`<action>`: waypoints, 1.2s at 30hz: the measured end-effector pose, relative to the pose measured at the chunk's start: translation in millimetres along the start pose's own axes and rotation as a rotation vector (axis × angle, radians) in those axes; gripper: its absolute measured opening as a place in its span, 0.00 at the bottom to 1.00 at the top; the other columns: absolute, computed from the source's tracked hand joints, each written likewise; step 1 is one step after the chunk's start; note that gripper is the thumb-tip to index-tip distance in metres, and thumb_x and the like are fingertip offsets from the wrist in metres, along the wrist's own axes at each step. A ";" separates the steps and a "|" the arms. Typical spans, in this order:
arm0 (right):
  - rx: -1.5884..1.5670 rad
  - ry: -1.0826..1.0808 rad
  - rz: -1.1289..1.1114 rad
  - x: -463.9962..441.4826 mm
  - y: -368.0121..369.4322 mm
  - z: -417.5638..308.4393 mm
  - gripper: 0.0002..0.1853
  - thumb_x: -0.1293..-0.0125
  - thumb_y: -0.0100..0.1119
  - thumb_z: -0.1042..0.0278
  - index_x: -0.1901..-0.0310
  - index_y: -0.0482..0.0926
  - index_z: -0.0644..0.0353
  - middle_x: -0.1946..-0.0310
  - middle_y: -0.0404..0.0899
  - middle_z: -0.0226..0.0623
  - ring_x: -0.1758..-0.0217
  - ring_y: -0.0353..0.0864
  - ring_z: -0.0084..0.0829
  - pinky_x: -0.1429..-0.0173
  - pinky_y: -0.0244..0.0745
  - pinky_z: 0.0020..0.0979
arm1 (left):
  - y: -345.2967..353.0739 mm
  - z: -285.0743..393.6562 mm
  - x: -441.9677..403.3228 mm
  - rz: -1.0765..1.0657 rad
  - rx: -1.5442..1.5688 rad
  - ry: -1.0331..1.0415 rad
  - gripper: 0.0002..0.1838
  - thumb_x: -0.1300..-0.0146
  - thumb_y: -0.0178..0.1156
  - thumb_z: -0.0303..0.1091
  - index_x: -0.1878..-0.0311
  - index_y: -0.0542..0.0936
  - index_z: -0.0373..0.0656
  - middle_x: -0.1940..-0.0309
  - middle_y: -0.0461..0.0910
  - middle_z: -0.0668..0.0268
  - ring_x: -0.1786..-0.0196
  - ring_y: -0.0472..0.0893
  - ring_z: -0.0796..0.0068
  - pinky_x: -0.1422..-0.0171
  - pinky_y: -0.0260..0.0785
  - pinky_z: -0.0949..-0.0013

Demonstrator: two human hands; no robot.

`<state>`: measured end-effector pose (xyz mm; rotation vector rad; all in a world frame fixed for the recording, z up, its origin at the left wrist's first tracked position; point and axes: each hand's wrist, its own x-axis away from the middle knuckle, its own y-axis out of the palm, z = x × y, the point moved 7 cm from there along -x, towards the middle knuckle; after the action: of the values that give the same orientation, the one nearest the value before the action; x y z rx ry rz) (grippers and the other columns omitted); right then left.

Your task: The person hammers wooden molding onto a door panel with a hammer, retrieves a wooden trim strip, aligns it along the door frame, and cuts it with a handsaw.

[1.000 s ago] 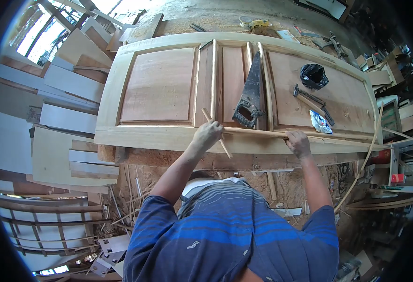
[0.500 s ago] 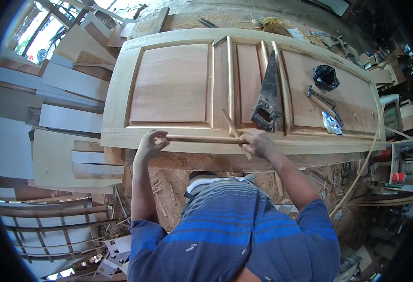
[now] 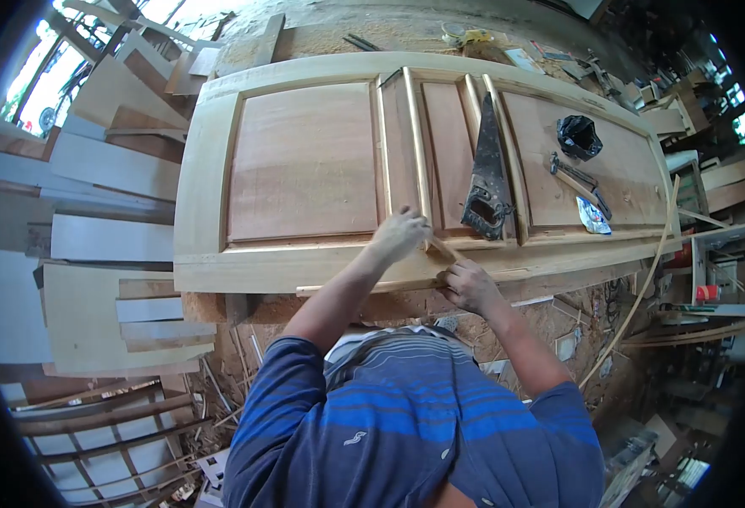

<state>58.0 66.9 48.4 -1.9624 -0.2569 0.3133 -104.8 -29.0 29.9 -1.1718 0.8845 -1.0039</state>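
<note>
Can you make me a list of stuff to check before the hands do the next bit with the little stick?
1. Right hand holding the short wooden stick: ok.
2. Left hand gripping it too: cannot tell; the hand is at the stick's other end, but its fingers hide the grip.
3. Handsaw lying flat on the wooden door: ok.
4. Handsaw well away from the hands: not ok; its handle end is close by.
5. Hammer away from the near edge: ok, it lies on the right-hand panel.
6. Pencil mark on the stick: cannot tell, too small to see.
</note>
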 end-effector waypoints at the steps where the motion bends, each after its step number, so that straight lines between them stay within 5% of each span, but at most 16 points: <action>1: -0.011 -0.002 0.043 -1.8 -2.8 -2.0 0.11 0.35 0.75 0.58 0.58 0.86 0.54 0.59 0.86 0.36 0.49 0.85 0.42 0.41 0.79 0.44 | -3.6 -13.4 2.0 -0.033 -0.012 -0.038 0.17 0.30 0.65 0.28 0.39 0.89 0.49 0.38 0.87 0.67 0.32 0.82 0.63 0.23 0.76 0.54; 3: -0.009 0.014 0.037 -7.3 -4.1 -4.4 0.12 0.35 0.75 0.58 0.57 0.86 0.54 0.58 0.85 0.36 0.48 0.85 0.42 0.40 0.79 0.44 | -38.1 -57.8 32.5 0.210 0.103 -0.186 0.14 0.27 0.64 0.29 0.42 0.90 0.49 0.43 0.89 0.66 0.37 0.85 0.61 0.30 0.79 0.54; 8: 0.014 0.024 -0.013 -35.3 22.6 -3.2 0.13 0.36 0.75 0.62 0.53 0.87 0.55 0.56 0.87 0.37 0.46 0.85 0.43 0.37 0.80 0.45 | -44.4 -155.0 103.8 0.349 0.043 -0.627 0.10 0.27 0.66 0.34 0.46 0.90 0.48 0.50 0.89 0.60 0.42 0.86 0.53 0.35 0.79 0.51; 15: -0.041 0.053 0.054 -58.8 36.9 -9.4 0.19 0.38 0.77 0.62 0.47 0.88 0.57 0.54 0.86 0.39 0.44 0.85 0.44 0.36 0.81 0.44 | -50.7 -164.3 238.5 0.596 0.324 -0.957 0.14 0.25 0.69 0.38 0.46 0.90 0.39 0.51 0.91 0.52 0.45 0.89 0.47 0.37 0.80 0.50; 18: -0.073 0.104 0.049 -59.9 32.4 -11.6 0.21 0.41 0.78 0.66 0.45 0.88 0.56 0.54 0.86 0.40 0.45 0.85 0.46 0.37 0.82 0.45 | -23.5 -153.4 328.8 0.564 0.537 -1.219 0.14 0.25 0.70 0.36 0.44 0.90 0.37 0.53 0.93 0.54 0.49 0.92 0.57 0.41 0.84 0.57; 22: -0.128 0.115 0.072 -59.6 33.4 -7.4 0.20 0.42 0.79 0.68 0.46 0.88 0.57 0.55 0.87 0.41 0.46 0.86 0.47 0.39 0.83 0.46 | 21.1 -125.4 374.7 0.663 0.969 -1.196 0.18 0.26 0.74 0.30 0.36 0.88 0.33 0.49 0.94 0.59 0.48 0.92 0.74 0.38 0.84 0.69; 27: -0.122 0.091 0.053 -62.9 34.5 -11.1 0.20 0.41 0.79 0.69 0.46 0.88 0.57 0.55 0.89 0.41 0.47 0.87 0.47 0.40 0.84 0.47 | 11.4 -116.5 367.4 0.647 0.802 -1.209 0.15 0.27 0.74 0.28 0.40 0.91 0.36 0.53 0.95 0.60 0.55 0.91 0.78 0.45 0.83 0.71; 33: -0.112 0.041 0.035 -68.1 34.7 -19.9 0.21 0.41 0.78 0.71 0.45 0.89 0.57 0.53 0.90 0.40 0.47 0.88 0.45 0.39 0.85 0.46 | 14.6 -121.1 369.6 0.665 0.797 -1.194 0.13 0.27 0.74 0.29 0.42 0.92 0.36 0.55 0.95 0.61 0.57 0.90 0.79 0.49 0.82 0.71; 36: -0.117 0.018 0.037 -68.9 36.5 -20.7 0.20 0.41 0.77 0.72 0.45 0.89 0.58 0.52 0.91 0.40 0.47 0.88 0.45 0.39 0.85 0.45 | 4.8 -117.9 366.4 0.638 0.837 -1.213 0.15 0.30 0.73 0.27 0.42 0.90 0.35 0.57 0.94 0.56 0.57 0.93 0.67 0.48 0.84 0.65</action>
<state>1.3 12.5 29.8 -2.0867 -0.2323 0.3104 -98.1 -411.8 -9.7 -0.5003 -0.1862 0.0177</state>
